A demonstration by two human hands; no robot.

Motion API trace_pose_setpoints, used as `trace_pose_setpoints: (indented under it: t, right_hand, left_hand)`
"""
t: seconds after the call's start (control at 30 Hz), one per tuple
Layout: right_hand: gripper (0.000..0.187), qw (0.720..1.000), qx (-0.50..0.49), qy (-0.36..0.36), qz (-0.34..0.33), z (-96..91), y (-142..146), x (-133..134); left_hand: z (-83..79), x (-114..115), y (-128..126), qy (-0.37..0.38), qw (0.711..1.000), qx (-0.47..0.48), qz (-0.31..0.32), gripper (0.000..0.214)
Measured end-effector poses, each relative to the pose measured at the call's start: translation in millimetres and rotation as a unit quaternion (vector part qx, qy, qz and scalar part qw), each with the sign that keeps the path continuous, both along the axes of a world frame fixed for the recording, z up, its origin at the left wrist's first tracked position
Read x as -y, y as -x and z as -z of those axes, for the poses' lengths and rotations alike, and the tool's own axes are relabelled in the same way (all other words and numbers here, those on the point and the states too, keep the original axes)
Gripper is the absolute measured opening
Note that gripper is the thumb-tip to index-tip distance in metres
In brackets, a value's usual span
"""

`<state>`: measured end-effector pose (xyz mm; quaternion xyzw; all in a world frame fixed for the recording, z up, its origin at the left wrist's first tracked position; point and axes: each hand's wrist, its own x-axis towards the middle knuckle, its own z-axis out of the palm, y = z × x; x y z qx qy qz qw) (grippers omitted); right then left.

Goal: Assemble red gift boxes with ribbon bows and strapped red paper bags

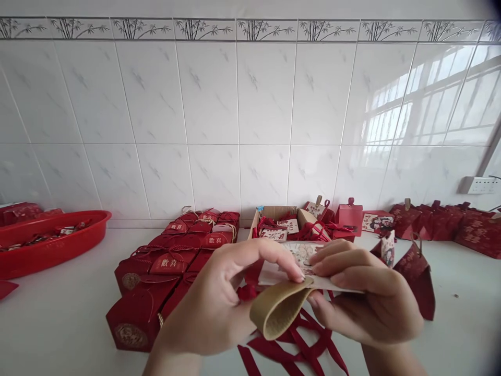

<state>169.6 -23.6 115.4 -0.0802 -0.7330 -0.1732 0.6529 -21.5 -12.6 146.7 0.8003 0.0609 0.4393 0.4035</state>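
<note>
My left hand [213, 303] and my right hand [368, 300] meet in front of me above the white counter. Both pinch a small printed paper tag [303, 256] with a tan looped strap [277, 310] that curls down from it. My left thumb and forefinger press where the strap meets the tag; my right fingers grip the tag's right side. Red ribbons [297, 347] lie on the counter below the hands. A block of several closed red gift boxes [172, 266] stands just left of my left hand.
A red oval tray [50, 245] with small items sits far left. An open cardboard box [274, 214] of tags and ribbons stands by the tiled wall. More red boxes [450, 222] line the right, one folded box [417, 279] near my right hand. Wall socket [479, 184] at right.
</note>
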Motion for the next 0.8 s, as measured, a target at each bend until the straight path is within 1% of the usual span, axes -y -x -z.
trace_pose_setpoints:
  t: [0.1,0.17,0.23,0.3,0.37,0.4,0.47,0.5,0.57,0.63,0.8]
  right_hand:
    - [0.034,0.999,0.0,-0.047,0.008,2.5,-2,-7]
    - [0.035,0.999,-0.005,-0.046,-0.005,5.3,-3,-12]
    - [0.033,0.999,-0.013,0.0,-0.03,7.2,-5,-15]
    - [0.031,0.997,-0.01,0.069,-0.035,7.4,-6,-16]
    - [0.036,0.993,0.009,0.121,-0.006,6.0,-8,-14]
    - [0.042,0.991,0.022,0.132,0.014,5.0,-9,-13]
    - [0.048,0.989,0.049,0.133,0.046,3.0,-10,-10]
    - [0.045,0.989,0.059,0.129,0.051,2.2,-10,-9]
    - [0.035,0.988,0.069,0.127,0.045,1.1,-9,-8]
    - [0.031,0.988,0.069,0.13,0.035,0.6,-7,-8]
    - [0.033,0.989,0.069,0.121,0.044,0.4,-6,-7]
  left_hand:
    - [3.4,-4,-5,-0.026,0.999,0.035,0.01,0.019]
    - [6.1,-8,-7,-0.06,0.997,0.039,-0.004,0.024]
    - [8.4,-12,-7,-0.11,0.992,0.038,-0.042,0.03]
    - [9.7,-16,-6,-0.166,0.982,0.034,-0.082,0.032]
    - [9.9,-19,-5,-0.209,0.971,0.026,-0.108,0.03]
    - [9.7,-20,-4,-0.223,0.968,0.021,-0.115,0.028]
    - [9.2,-22,-5,-0.237,0.964,0.017,-0.12,0.026]
    - [9.1,-22,-5,-0.239,0.963,0.018,-0.121,0.026]
    - [9.1,-22,-6,-0.235,0.964,0.023,-0.118,0.027]
    - [9.5,-22,-7,-0.23,0.966,0.03,-0.117,0.029]
    - [10.8,-21,-9,-0.235,0.965,0.045,-0.11,0.029]
